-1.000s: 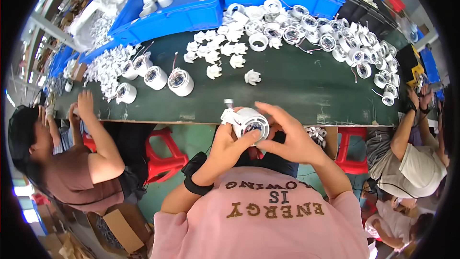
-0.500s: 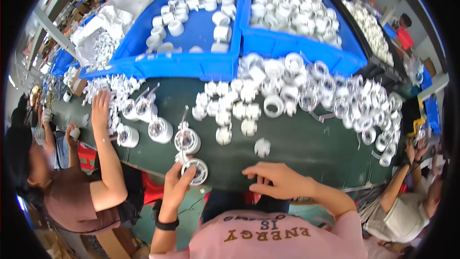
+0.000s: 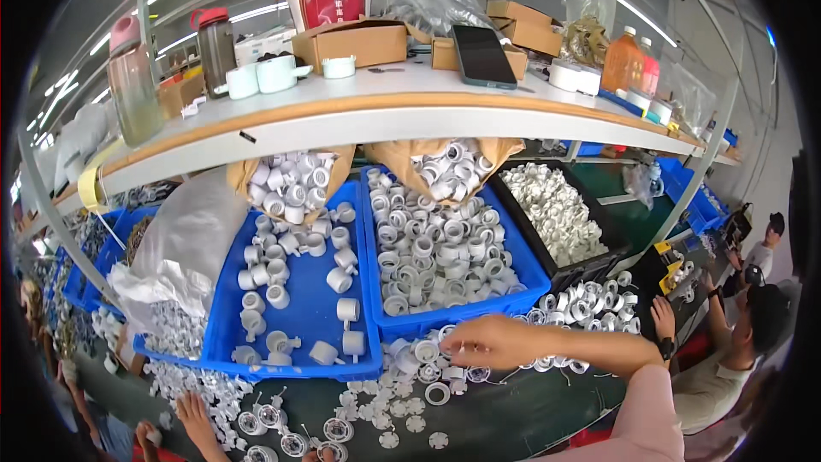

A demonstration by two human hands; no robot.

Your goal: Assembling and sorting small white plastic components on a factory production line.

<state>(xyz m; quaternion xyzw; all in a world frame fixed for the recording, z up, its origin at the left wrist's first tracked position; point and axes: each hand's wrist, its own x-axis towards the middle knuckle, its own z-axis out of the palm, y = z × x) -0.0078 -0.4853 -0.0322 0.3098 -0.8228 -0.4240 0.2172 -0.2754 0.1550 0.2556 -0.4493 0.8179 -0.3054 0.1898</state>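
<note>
White housings (image 3: 276,295) sparse in left blue bin (image 3: 221,325), heaped in right blue bin (image 3: 462,315); white pieces (image 3: 547,205) in black crate (image 3: 590,270). Round unit (image 3: 339,452) at left grip (image 3: 313,457); right grip (image 3: 492,342) over loose parts (image 3: 425,351); both apart or clamped, cannot tell.

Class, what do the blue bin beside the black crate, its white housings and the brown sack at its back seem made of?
Blue bin: glossy plastic, likely; smooth, evenly coloured walls. White housings: probably moulded plastic, satin; repeated shapes with a soft sheen, though painted metal is possible. Brown sack: matte, apparently paper; stiff, creased edges.
</note>
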